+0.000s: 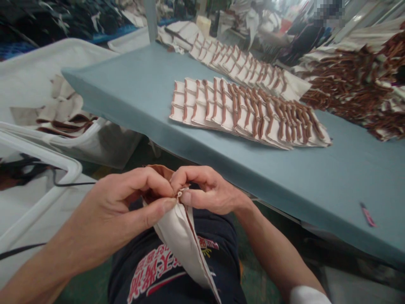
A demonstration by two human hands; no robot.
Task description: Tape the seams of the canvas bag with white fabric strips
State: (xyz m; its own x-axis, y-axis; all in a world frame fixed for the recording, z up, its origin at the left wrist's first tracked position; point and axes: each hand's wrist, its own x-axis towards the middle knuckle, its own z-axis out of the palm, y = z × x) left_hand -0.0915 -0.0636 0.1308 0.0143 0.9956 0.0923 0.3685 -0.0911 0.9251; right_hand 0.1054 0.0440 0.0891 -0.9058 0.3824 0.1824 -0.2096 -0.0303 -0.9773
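Observation:
A white and brown sewn fabric piece (180, 240) hangs from my two hands above my lap, its brown seam edge running down the right side. My left hand (133, 202) pinches the top of it between thumb and fingers. Close beside, almost touching, my right hand (205, 190) grips the same gathered edge with thumb and index finger. A small bunched bit of the edge shows between the fingertips. Part of the brown side is hidden behind the hands.
On the blue table (133, 93) lie two overlapping rows of white and brown fabric pieces (247, 114). A taller brown pile (357, 84) stands at right. Small pink-handled snips (367, 215) rest near the front edge. White bins (72, 46) are at left; a person (300, 38) sits behind.

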